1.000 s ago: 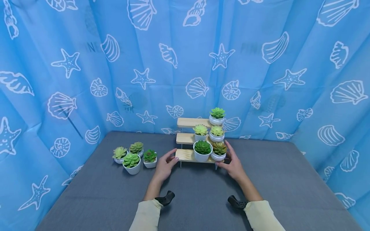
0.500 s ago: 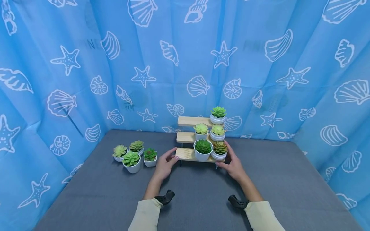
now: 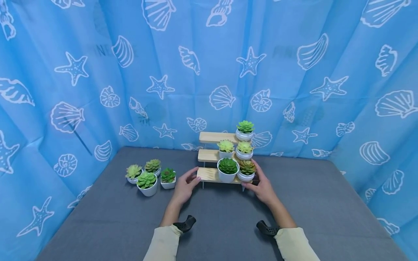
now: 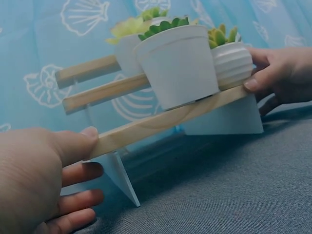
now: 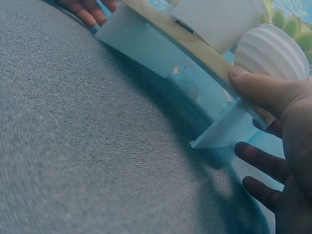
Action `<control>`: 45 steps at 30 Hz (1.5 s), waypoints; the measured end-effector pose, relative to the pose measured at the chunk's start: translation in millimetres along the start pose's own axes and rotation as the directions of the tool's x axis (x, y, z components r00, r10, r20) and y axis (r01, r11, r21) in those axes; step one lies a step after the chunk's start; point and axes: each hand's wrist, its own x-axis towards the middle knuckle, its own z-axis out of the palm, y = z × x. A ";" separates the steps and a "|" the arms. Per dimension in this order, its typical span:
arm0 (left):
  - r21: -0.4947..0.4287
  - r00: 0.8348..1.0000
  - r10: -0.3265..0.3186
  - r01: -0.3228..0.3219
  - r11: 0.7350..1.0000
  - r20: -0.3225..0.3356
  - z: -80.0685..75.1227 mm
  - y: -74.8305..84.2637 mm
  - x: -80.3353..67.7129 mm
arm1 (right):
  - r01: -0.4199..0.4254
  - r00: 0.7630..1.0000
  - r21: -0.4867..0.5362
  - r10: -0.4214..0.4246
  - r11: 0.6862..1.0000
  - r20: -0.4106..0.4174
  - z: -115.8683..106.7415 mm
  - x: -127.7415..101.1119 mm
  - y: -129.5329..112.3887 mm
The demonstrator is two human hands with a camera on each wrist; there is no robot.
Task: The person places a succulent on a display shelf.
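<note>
I see my left hand (image 3: 184, 186) at the left end of the little wooden step shelf (image 3: 209, 175). Its thumb presses the end of the lowest board and the other fingers curl under it, so it is holding that end. My right hand (image 3: 262, 186) holds the right end the same way, thumb on the board's front edge and fingers tucked round the clear side leg.

The shelf stands on the grey bench (image 3: 228, 217), close to the blue curtain (image 3: 209, 72) with shells and stars on it. It has three wooden steps. On the lowest step sits a big white pot (image 3: 228, 170) with a dark green plant, and just beside it, touching, a ribbed white pot (image 3: 246, 170) next to my right thumb. Two smaller pots (image 3: 235, 149) sit on the middle step, and one pot (image 3: 245, 131) sits on the top step (all on the right side of the boards).

To the left, well apart from the shelf, four more little potted plants (image 3: 150, 174) stand in a bunch on the bench, near my left hand.
</note>
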 end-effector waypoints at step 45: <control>0.033 0.889 0.345 -0.352 0.935 -0.301 -82.7 103.5 -56.4 | -0.019 1.000 0.038 0.019 0.999 0.017 -0.3 1.7 -1.2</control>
